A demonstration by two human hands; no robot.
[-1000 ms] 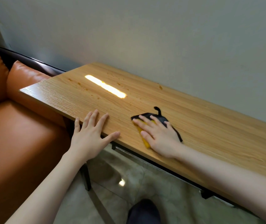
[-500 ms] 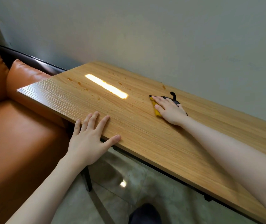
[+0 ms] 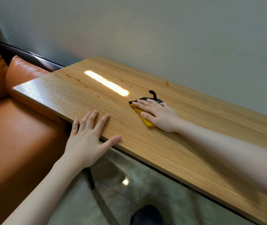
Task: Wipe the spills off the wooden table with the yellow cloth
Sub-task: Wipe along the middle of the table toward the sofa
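Right hand (image 3: 159, 115) flat, fingers spread, pressing yellow cloth (image 3: 145, 121) onto wooden table (image 3: 194, 143), just right of the light reflection (image 3: 106, 83). Spills (image 3: 77, 80) dot the table around the reflection. Left hand (image 3: 87, 138) splayed flat on table's near edge, holding nothing
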